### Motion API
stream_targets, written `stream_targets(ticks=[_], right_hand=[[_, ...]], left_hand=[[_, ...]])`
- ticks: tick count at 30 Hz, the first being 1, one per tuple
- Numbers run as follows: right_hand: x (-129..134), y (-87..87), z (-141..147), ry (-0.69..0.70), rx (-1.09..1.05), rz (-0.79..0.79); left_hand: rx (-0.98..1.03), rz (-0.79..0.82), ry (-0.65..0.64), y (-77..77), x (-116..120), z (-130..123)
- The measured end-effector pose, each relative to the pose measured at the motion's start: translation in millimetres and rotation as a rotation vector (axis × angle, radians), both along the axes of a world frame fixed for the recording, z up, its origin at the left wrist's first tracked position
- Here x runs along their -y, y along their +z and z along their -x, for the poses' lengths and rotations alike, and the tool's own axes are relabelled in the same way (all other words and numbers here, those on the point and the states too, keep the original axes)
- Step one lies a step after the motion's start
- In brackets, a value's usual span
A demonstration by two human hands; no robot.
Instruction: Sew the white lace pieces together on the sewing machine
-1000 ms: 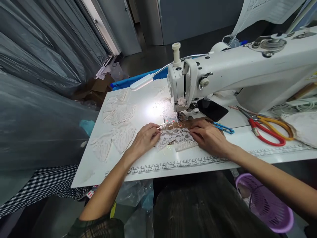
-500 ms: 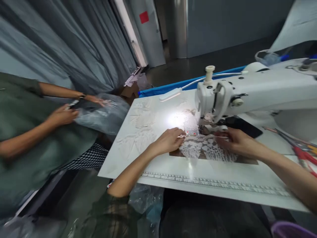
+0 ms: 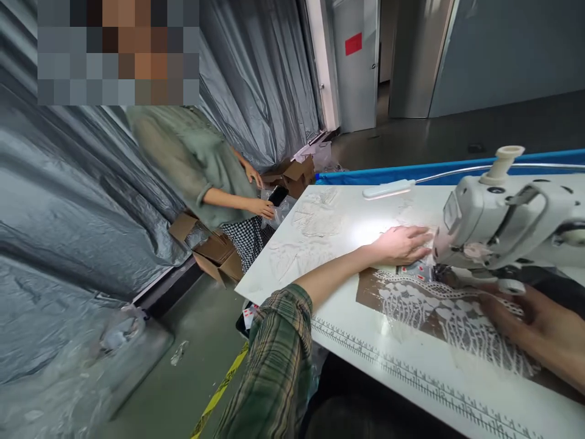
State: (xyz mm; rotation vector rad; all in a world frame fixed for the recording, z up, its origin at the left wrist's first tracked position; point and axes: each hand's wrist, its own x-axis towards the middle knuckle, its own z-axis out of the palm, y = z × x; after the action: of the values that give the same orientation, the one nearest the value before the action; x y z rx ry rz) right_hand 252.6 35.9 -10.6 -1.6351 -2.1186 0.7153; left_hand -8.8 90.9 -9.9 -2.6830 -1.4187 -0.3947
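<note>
White lace trim (image 3: pixel 411 302) with a scalloped, fringed lower side lies over a brown patch in front of the white sewing machine (image 3: pixel 539 222). Its upper edge runs by the presser foot. My left hand (image 3: pixel 402 244) rests flat just left of the machine head, fingers stretched toward the needle area over pale fabric. The fingers of my right hand (image 3: pixel 534 320) are closed on the lace edge, right of the needle; part of this hand is blurred. Beside the foot, under my left fingers, is a small plate with red marks (image 3: pixel 414 269).
More pale lace pieces (image 3: pixel 315 219) lie on the table's left part. A lit lamp (image 3: pixel 388 189) stands over the back, and a ruler strip (image 3: pixel 393 363) runs along the front edge. Another person (image 3: pixel 196 164) stands at left near cardboard boxes (image 3: pixel 217 253).
My view has swung left. My left hand has let go of the lace edge and flattened beside the machine head. The other person has moved back from the table, with hands lower.
</note>
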Motion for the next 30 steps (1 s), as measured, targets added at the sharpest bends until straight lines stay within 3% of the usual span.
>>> stream_targets(ticks=[3,6,10,15,21,27,30], right_hand=[[7.1,12.8,4.6,-0.053,-0.056,0.112],[12.3,19.3,5.9,-0.07,-0.073,0.12],[17.4,15.6,6.9,-0.064,-0.104,0.058],[21.1,4.9,9.3,-0.03,-0.149,-0.065],[18.1,8.5,12.1,-0.174,-0.159,0.029],[24.7,9.0,18.7,-0.146,-0.242,-0.116],[25.3,5.8,19.9,-0.141,-0.248,-0.134]], left_hand=[[0.066,-0.056,0.042,1.2,13.4,6.6],[0.132,-0.062,0.047,7.3,34.8,15.9],[0.169,-0.011,-0.067,12.7,68.9,29.3],[0.189,0.034,-0.176,4.1,99.3,38.6],[0.145,0.027,-0.167,3.1,109.0,42.9],[0.149,-0.07,-0.104,4.8,115.5,40.4],[0.141,-0.072,-0.149,1.7,117.5,33.4]])
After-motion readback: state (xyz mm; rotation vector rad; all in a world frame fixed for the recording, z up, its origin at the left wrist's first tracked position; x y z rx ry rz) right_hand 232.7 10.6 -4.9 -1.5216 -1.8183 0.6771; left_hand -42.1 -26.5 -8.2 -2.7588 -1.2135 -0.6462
